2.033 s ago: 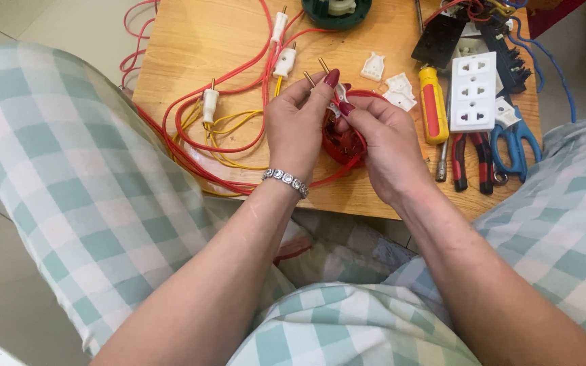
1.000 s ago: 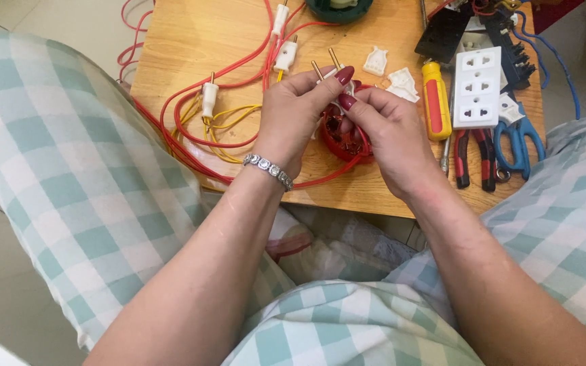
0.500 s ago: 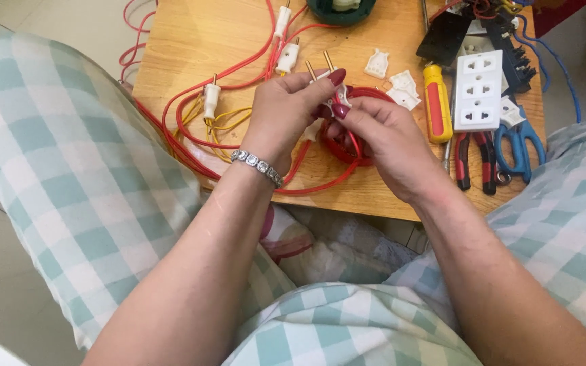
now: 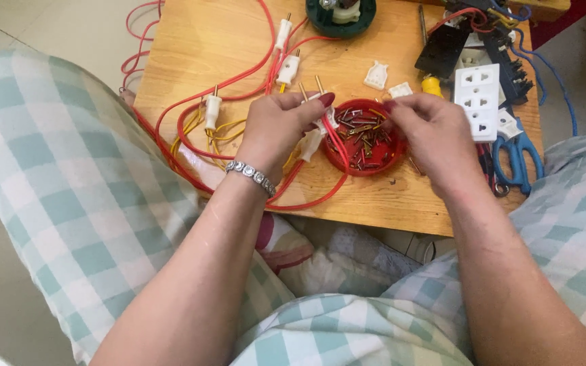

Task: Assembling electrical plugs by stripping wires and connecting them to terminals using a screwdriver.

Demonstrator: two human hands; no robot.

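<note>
Low wooden table [image 4: 191, 41], seen from above between knees in green-checked cloth; tiled floor beyond. Left hand [image 4: 281, 129]: fingers closed round a white two-pin plug [image 4: 315, 116], brass pins upward, red cable [image 4: 320, 196] trailing from it. Right hand [image 4: 428, 132]: fingertips dipped at the rim of a red dish of small screws [image 4: 364, 139]; whether it has one pinched, cannot tell. Three further white plugs [image 4: 212, 111] already lie wired on red cable; loose white plug shells [image 4: 376, 74] remain unfitted. White socket strip [image 4: 477, 102], blue scissors [image 4: 518, 159] at right.
</note>
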